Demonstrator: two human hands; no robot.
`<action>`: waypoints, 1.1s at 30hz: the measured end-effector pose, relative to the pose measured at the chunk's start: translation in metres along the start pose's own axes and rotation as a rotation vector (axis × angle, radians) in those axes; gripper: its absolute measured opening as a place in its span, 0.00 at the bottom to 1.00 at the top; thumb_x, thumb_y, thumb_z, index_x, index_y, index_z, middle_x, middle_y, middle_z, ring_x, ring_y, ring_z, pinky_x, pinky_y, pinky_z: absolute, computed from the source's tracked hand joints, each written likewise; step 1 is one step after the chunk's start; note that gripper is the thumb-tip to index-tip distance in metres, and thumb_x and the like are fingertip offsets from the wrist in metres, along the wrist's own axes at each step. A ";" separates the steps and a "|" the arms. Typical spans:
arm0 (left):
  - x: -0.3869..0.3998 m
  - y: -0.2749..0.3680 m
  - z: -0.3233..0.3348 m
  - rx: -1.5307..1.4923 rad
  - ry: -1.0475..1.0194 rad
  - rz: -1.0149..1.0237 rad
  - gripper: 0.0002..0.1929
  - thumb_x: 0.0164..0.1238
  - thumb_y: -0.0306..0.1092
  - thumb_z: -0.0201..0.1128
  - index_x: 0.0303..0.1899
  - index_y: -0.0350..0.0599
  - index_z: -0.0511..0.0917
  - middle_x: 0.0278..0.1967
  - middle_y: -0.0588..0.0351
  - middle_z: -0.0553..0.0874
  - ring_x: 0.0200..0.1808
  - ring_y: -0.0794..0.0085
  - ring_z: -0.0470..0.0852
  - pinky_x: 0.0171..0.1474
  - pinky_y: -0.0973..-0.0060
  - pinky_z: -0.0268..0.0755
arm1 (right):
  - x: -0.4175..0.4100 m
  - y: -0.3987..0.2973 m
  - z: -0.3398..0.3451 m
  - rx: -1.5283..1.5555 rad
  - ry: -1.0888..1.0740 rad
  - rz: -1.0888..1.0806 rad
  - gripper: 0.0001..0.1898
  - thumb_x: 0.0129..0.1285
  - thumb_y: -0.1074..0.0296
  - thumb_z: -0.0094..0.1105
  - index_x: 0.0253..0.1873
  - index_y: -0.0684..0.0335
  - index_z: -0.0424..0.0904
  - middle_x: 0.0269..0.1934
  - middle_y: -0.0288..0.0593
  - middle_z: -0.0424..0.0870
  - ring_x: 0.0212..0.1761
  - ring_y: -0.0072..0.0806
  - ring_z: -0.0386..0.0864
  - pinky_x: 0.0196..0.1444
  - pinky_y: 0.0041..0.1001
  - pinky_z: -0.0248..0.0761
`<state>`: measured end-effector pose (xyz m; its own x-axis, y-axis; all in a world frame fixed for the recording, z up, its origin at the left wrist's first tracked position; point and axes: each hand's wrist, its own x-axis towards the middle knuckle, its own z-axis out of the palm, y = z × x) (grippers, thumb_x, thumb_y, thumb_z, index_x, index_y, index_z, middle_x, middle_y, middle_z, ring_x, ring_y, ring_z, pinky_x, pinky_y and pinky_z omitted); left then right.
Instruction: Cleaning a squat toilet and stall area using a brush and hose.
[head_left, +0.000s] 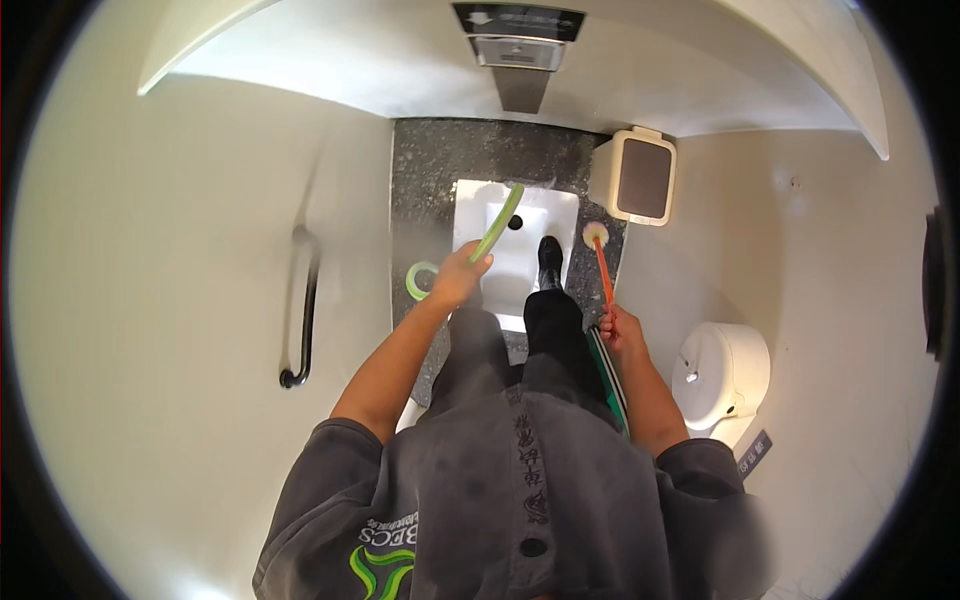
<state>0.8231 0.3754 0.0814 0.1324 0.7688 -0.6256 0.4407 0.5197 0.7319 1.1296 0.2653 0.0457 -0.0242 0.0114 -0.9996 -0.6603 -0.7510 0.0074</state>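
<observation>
A white squat toilet (491, 196) with a dark drain hole lies in the floor before me. My left hand (459, 276) grips a green hose (499, 222), whose open end lies over the far part of the pan; a loop of it shows left of the hand. My right hand (620, 328) holds the red handle of a round toilet brush (596, 235). The pale bristle head is over the dark floor, right of the toilet and apart from it. One black boot (550, 259) shows over the pan's right side. The left foot is hidden by my left hand and the hose.
A lidded bin (645, 178) stands at the far right corner. On the right wall is a round paper dispenser (721, 375); on the left wall, a black grab bar (308, 315). A green thing with a white edge (609, 379) is beside my right leg. Close walls bound the stall.
</observation>
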 end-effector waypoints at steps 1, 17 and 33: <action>0.001 0.012 0.008 0.068 -0.013 0.008 0.19 0.57 0.41 0.54 0.49 0.44 0.69 0.37 0.50 0.78 0.39 0.64 0.76 0.43 0.70 0.65 | 0.006 0.003 -0.005 0.017 0.010 0.000 0.08 0.61 0.59 0.44 0.35 0.56 0.64 0.15 0.30 0.60 0.12 0.16 0.56 0.12 0.16 0.49; 0.108 0.103 0.118 0.093 -0.269 0.111 0.17 0.62 0.42 0.48 0.48 0.43 0.68 0.25 0.54 0.75 0.25 0.71 0.72 0.31 0.75 0.65 | 0.086 0.004 -0.033 0.288 0.085 -0.180 0.07 0.57 0.63 0.50 0.31 0.58 0.66 0.16 0.34 0.65 0.13 0.19 0.62 0.14 0.20 0.57; 0.091 0.124 0.161 0.001 -0.602 0.043 0.21 0.64 0.34 0.49 0.58 0.44 0.60 0.42 0.59 0.74 0.39 0.78 0.71 0.46 0.81 0.61 | 0.242 -0.139 0.017 0.297 0.084 -0.475 0.14 0.53 0.57 0.58 0.30 0.64 0.72 0.16 0.40 0.71 0.11 0.27 0.68 0.13 0.26 0.61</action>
<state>1.0325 0.4494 0.0720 0.6290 0.4431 -0.6387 0.4250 0.4920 0.7598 1.2025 0.3834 -0.1971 0.3790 0.2409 -0.8935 -0.7675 -0.4576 -0.4489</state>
